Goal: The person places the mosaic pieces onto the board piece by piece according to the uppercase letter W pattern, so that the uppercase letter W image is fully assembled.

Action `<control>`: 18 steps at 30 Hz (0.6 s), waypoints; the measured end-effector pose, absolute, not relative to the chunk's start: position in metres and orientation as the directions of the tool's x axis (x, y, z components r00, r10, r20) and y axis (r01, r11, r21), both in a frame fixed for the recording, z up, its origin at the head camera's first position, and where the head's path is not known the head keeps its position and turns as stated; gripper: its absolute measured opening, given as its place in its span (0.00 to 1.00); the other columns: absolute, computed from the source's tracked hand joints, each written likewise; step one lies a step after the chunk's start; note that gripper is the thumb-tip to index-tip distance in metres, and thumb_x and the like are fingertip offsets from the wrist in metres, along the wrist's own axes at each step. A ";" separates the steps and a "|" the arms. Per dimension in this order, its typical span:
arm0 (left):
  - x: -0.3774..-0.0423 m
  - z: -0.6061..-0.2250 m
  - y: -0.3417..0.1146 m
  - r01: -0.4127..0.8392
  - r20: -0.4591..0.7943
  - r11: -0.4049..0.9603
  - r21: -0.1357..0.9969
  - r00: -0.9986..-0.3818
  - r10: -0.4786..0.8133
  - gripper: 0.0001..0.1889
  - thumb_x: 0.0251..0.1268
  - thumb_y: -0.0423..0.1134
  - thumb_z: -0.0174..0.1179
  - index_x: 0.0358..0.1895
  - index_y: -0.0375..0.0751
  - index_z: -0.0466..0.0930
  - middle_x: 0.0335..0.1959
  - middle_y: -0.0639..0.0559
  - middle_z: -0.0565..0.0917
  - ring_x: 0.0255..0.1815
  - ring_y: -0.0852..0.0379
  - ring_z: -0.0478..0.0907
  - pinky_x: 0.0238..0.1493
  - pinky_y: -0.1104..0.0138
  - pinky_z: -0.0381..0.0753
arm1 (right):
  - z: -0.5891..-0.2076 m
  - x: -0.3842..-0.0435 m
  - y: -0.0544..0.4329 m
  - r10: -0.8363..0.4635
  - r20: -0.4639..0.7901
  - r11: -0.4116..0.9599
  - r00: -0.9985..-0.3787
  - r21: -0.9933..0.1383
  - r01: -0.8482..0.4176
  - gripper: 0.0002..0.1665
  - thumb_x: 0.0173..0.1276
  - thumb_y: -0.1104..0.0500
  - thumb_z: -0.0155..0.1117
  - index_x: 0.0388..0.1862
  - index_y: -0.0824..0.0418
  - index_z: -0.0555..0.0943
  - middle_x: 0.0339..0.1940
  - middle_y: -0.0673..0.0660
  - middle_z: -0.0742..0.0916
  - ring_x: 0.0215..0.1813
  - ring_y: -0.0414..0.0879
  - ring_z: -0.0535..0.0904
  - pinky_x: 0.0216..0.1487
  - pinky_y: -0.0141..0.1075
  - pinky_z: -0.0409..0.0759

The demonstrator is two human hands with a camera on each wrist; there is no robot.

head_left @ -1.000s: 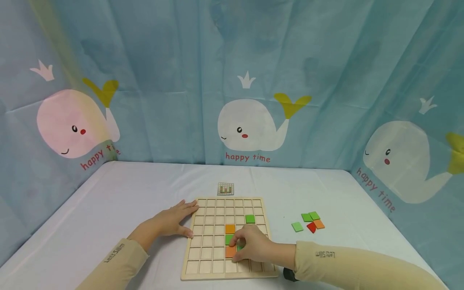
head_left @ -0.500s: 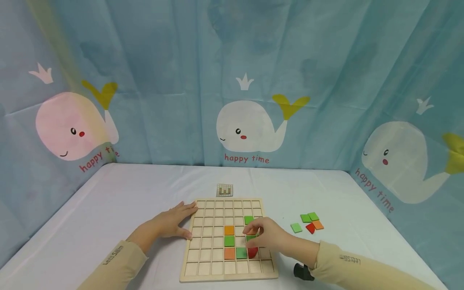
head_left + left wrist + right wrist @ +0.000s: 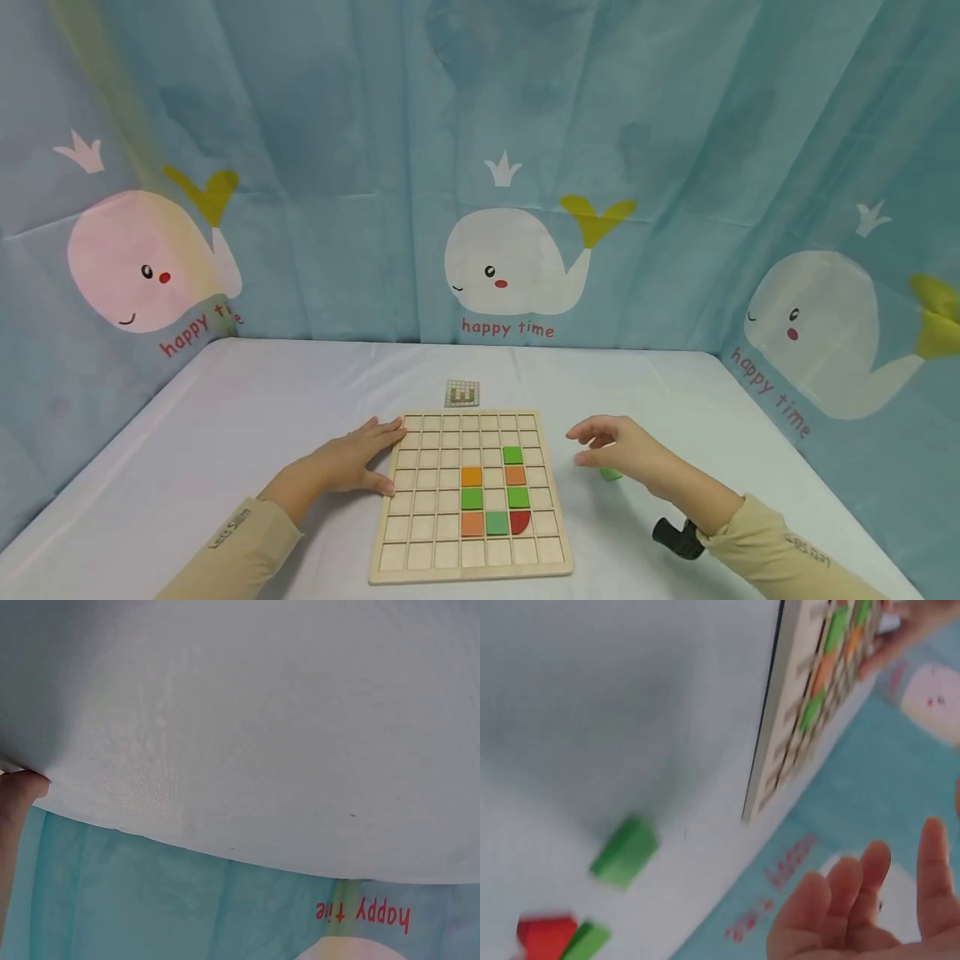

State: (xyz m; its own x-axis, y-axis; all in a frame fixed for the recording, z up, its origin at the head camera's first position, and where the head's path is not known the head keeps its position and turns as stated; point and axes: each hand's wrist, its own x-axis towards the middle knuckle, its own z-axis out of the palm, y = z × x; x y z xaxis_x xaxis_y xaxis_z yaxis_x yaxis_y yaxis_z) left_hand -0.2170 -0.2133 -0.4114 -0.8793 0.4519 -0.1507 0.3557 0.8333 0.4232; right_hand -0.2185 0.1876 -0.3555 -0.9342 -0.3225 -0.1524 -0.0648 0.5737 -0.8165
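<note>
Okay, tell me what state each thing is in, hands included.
Board: flat, partly filled, eight tiles in cells.
Loose green tiles: on the table, off the board.
Loose red piece: off the board, blurred.
Card: lying flat beyond the board.
Curtain: hanging, creased.
Left hand: resting against the board's left edge.
Right hand: above the table, holding nothing.

Beige sleeves (image 3: pixel 238 552) bear dark lettering (image 3: pixel 229 529) near their cuffs (image 3: pixel 283 518).

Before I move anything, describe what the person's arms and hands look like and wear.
The left sleeve and right sleeve are beige, ending short of the hands, each marked with small dark lettering. A black device shows beside the right sleeve. The left hand and right hand are bare, with no gloves.
</note>
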 end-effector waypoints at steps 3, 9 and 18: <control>-0.218 -0.412 -0.214 0.361 -0.149 0.830 0.426 -0.877 0.458 0.49 0.51 0.59 0.68 0.73 0.37 0.61 0.76 0.42 0.56 0.75 0.32 0.48 0.61 0.30 0.55 | -0.351 -0.225 0.205 -0.354 -0.161 0.567 -0.921 -0.821 -0.075 0.22 0.62 0.59 0.71 0.54 0.67 0.80 0.52 0.62 0.81 0.51 0.51 0.75 0.44 0.44 0.79; -0.218 -0.412 -0.213 0.363 -0.148 0.822 0.438 -0.873 0.464 0.49 0.51 0.59 0.68 0.73 0.38 0.61 0.76 0.42 0.55 0.75 0.33 0.47 0.62 0.31 0.54 | -0.348 -0.238 0.234 -0.381 -0.160 0.587 -0.911 -0.803 -0.104 0.27 0.63 0.55 0.71 0.58 0.68 0.78 0.58 0.65 0.78 0.57 0.57 0.72 0.51 0.48 0.79; -0.217 -0.412 -0.214 0.363 -0.147 0.824 0.435 -0.874 0.463 0.49 0.50 0.59 0.68 0.73 0.37 0.61 0.76 0.41 0.56 0.74 0.31 0.47 0.60 0.29 0.54 | -0.364 -0.252 0.259 -0.468 -0.162 0.626 -0.869 -0.755 -0.197 0.25 0.63 0.56 0.71 0.58 0.63 0.79 0.59 0.61 0.76 0.59 0.62 0.67 0.47 0.49 0.75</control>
